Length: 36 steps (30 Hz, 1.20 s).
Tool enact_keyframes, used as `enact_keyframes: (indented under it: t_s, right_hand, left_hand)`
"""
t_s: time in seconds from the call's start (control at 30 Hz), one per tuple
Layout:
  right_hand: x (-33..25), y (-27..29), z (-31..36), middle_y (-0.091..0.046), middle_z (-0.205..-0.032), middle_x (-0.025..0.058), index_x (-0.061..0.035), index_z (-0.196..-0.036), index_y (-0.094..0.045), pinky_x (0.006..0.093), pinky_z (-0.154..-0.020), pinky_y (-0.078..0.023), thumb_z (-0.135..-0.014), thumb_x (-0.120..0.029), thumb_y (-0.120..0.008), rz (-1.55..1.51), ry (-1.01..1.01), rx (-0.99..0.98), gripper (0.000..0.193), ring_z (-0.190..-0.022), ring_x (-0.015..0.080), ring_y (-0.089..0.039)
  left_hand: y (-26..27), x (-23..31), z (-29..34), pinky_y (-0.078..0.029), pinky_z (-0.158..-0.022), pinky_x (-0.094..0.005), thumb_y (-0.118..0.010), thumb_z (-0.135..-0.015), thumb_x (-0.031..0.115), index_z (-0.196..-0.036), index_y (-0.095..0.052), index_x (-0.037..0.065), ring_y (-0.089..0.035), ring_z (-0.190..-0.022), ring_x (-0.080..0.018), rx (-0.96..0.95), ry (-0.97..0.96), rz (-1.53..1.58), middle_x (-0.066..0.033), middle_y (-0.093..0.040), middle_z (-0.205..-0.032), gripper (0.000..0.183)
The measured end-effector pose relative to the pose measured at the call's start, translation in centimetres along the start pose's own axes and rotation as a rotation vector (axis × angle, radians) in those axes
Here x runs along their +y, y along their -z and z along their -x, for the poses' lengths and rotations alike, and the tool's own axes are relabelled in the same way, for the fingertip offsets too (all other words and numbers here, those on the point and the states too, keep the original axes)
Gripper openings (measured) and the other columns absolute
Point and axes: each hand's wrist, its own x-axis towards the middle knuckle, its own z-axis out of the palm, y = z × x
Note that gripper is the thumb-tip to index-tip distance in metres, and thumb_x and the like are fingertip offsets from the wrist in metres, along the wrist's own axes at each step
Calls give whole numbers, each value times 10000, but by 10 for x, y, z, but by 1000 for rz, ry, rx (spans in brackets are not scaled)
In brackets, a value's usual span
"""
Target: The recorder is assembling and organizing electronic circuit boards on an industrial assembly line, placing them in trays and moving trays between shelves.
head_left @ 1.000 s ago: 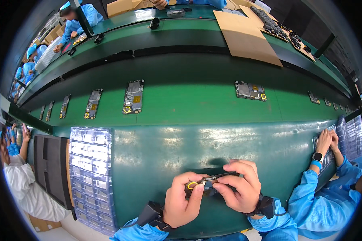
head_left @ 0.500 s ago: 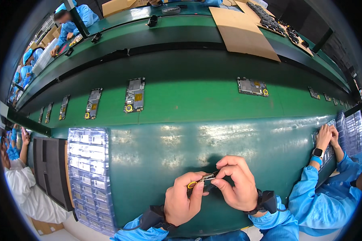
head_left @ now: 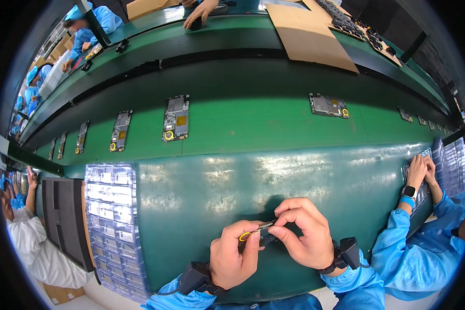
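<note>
A green table (head_left: 191,206) spreads beneath the worker's hands; clock directions are read from those hands, twelve being straight ahead. At twelve o'clock I see a green strip (head_left: 253,124) running crosswise beyond the table. A co-worker in a blue sleeve (head_left: 413,258) sits at three o'clock, both hands together over a tray. At nine o'clock stands a clear plastic tray (head_left: 136,217) with many compartments, and farther out in the same direction a black panel (head_left: 62,222). A cardboard sheet (head_left: 310,41) lies between twelve and one. Near the table's front edge, the left hand (head_left: 235,256) clamps a circuit board (head_left: 265,226) between thumb and fingers, above the tabletop. The right hand (head_left: 307,237) brings thumb and fingertips close together at the board's right end; from here I cannot tell whether they grip it. On the strip, one loose board (head_left: 176,118) lies lengthwise at eleven o'clock, another (head_left: 329,106) crosswise at one. Smallest, a yellow ring (head_left: 244,236) shows beside the left thumb.
</note>
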Motion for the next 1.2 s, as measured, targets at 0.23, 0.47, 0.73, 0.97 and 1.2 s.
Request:
enact_keyframes:
  t_s: [0.23,0.47,0.73,0.97,1.2]
  right_hand:
    - [-2,-7,5,-679,-1034,115,-27,-959,-677,326,-745,-555,-849,-38,-821,-51,-92,54,182,-871,241,-686]
    - [-1,-7,2,-702,-899,128,-25,-1036,-716,351,-680,-554,-807,-72,-846,78,62,65,267,-772,281,-684]
    - [9,13,-5,-754,-986,67,-8,-1136,-727,278,-712,-568,-892,-97,-820,-410,-262,-219,276,-854,108,-691]
    - [9,4,-1,-750,-1020,55,0,-1176,-692,269,-804,-557,-941,-37,-750,-655,-411,-227,245,-929,83,-681]
    - [4,9,1,-746,-1024,96,-7,-1099,-701,308,-811,-566,-947,-44,-726,-382,-269,-189,159,-944,164,-715]
  left_hand:
    - [7,2,-1,-670,-727,-341,-575,-1028,13,-1207,-448,-24,-745,-925,-216,-79,-26,-73,-206,-713,-1061,223]
    - [11,3,-2,-641,-657,-306,-590,-1033,46,-1221,-465,-19,-750,-832,-193,-88,4,-83,-181,-716,-1010,236]
    - [18,-3,-7,-626,-682,-322,-563,-1057,85,-1297,-444,-4,-655,-894,-135,-99,128,138,-118,-654,-1049,282]
    - [20,11,-17,-658,-709,-351,-494,-1080,77,-1370,-389,-1,-691,-970,-190,-123,441,549,-144,-623,-1143,318]
    - [25,18,-19,-679,-716,-396,-484,-1086,87,-1380,-365,-1,-709,-964,-227,-137,546,597,-160,-606,-1169,329]
